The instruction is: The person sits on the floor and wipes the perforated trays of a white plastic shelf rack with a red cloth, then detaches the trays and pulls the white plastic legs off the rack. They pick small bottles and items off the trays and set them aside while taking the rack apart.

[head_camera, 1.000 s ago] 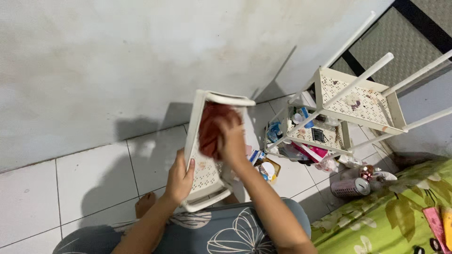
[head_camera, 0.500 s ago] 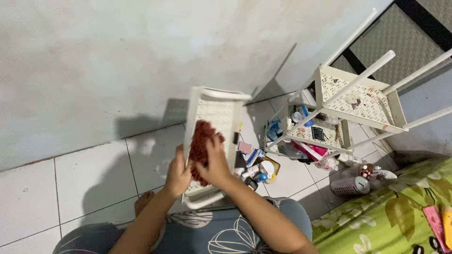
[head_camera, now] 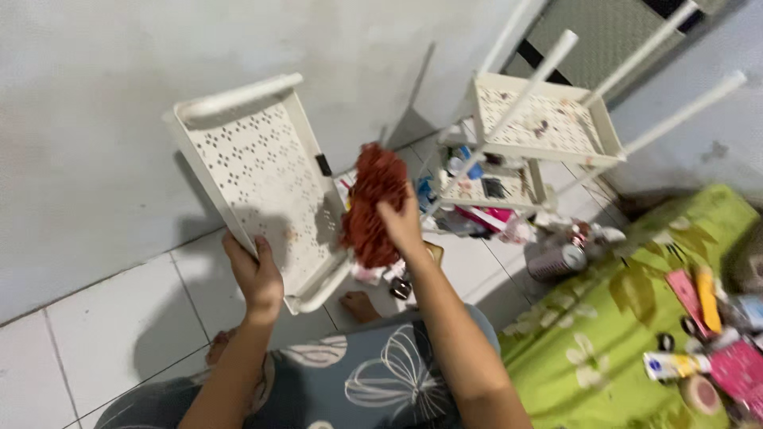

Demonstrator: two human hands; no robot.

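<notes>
Two surfaces: white tiled floor (head_camera: 103,318) under a grey wall (head_camera: 103,103), green leaf-print bedding (head_camera: 628,318) at right. White rack (head_camera: 540,127) stands by the wall, clutter beneath blurred. Left hand (head_camera: 256,278), grip closed on the lower edge of the tilted perforated white tray (head_camera: 258,183). Right hand (head_camera: 401,226), grip pinching the red-brown cloth (head_camera: 373,202) against the tray's right rim.

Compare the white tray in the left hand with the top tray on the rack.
The held tray is tilted steeply, gripped at its edge by the left hand; the rack's top tray sits mounted between white poles and carries a few small bits. Both are white and perforated.
</notes>
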